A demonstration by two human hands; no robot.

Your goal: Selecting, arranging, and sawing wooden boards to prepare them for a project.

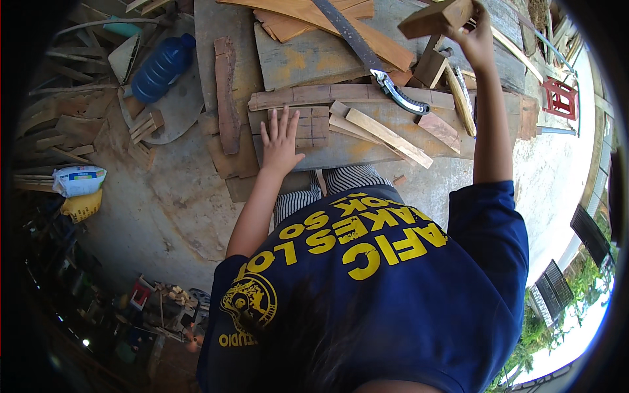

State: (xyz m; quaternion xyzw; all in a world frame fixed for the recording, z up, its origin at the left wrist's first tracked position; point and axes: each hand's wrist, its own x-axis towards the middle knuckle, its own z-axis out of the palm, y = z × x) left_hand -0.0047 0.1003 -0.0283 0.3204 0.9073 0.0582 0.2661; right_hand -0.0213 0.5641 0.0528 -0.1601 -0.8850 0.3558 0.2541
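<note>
My left hand (pixel 280 141) lies flat with its fingers spread. It rests at the left end of a short wooden board (pixel 312 127) marked with dark lines. At the far right of the worktable, my right hand (pixel 477 44) grips a thick wooden block (pixel 434 19) and holds it above other pieces. Between the two hands is a handsaw (pixel 401 93) with a dark blade and a curved grip, lying across a long curved plank (pixel 341 93). Several light wooden strips (pixel 389 137) lie to the right of my left hand.
The worktable (pixel 288 59) carries more planks and offcuts. A narrow wavy board (pixel 226 95) lies left of my left hand. On the left stand a blue plastic bottle (pixel 162 69), piled scrap wood (pixel 72 124) and bags (pixel 80 182). A red plastic stool (pixel 560 99) is at the right.
</note>
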